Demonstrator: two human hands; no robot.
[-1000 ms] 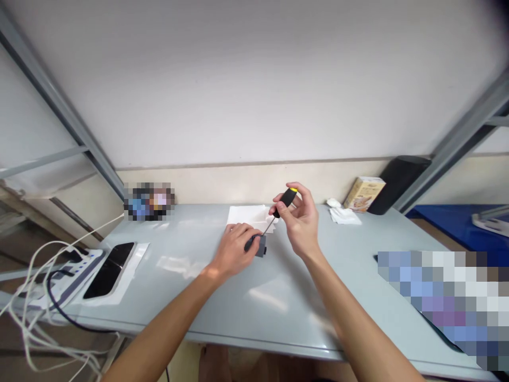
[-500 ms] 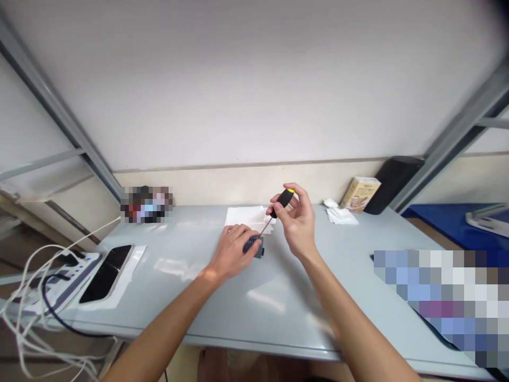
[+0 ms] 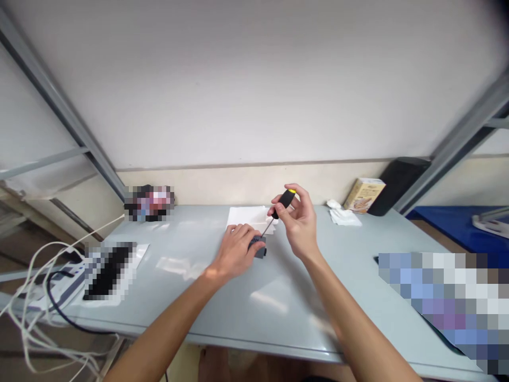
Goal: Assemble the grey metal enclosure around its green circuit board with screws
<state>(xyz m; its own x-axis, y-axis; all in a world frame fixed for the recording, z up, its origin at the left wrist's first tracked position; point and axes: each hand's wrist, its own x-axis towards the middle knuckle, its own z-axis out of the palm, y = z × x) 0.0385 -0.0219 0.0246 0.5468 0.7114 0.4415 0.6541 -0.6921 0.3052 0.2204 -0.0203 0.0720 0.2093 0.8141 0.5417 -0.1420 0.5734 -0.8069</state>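
My left hand (image 3: 234, 249) lies closed over a small dark grey device (image 3: 259, 247) on the pale grey table (image 3: 222, 302), pinning it down. My right hand (image 3: 300, 223) grips a screwdriver (image 3: 283, 202) with a black handle and yellow cap, held by the fingertips and tilted. Its thin shaft runs down-left, and the tip meets the device's top beside my left fingers. White paper sheets (image 3: 248, 216) lie just behind both hands.
A power strip with white and black cables (image 3: 43, 276) sits at the left edge beside a blurred dark object on paper (image 3: 109, 268). At the back right stand a small cardboard box (image 3: 363, 195), a black cylinder (image 3: 400, 183) and crumpled tissues (image 3: 344, 215).
Both hands stay in place on the device. The screwdriver handle has shifted only slightly between my right fingers.
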